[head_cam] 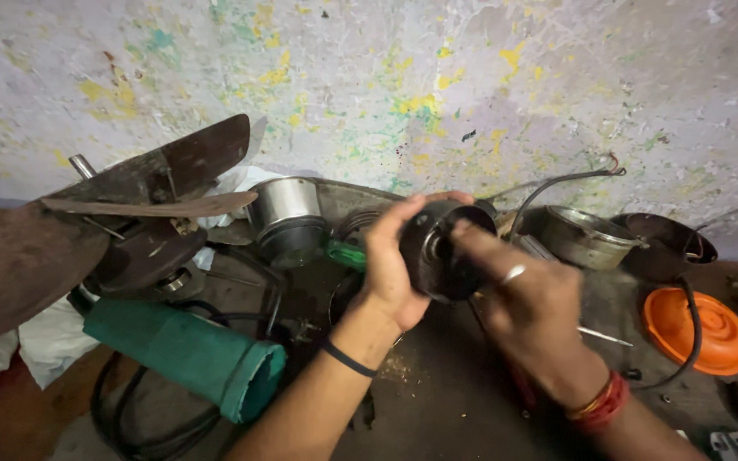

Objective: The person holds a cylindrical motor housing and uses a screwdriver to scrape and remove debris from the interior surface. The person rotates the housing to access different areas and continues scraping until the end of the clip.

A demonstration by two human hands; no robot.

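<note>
My left hand (386,265) grips a dark, round metal housing (437,265) and holds it up in front of the wall, open face toward me. My right hand (527,299), with a ring on one finger and red and gold bangles at the wrist, reaches in from the right. Its fingers touch the housing's rim and open face. A black band sits on my left wrist.
Brown fan blades (87,213) lie at the left over a green cylinder (185,354) and black cables. A shiny metal can (288,213), a metal bowl (582,237), a dark cup (664,243) and an orange disc (698,329) lie along the paint-spattered wall (386,85).
</note>
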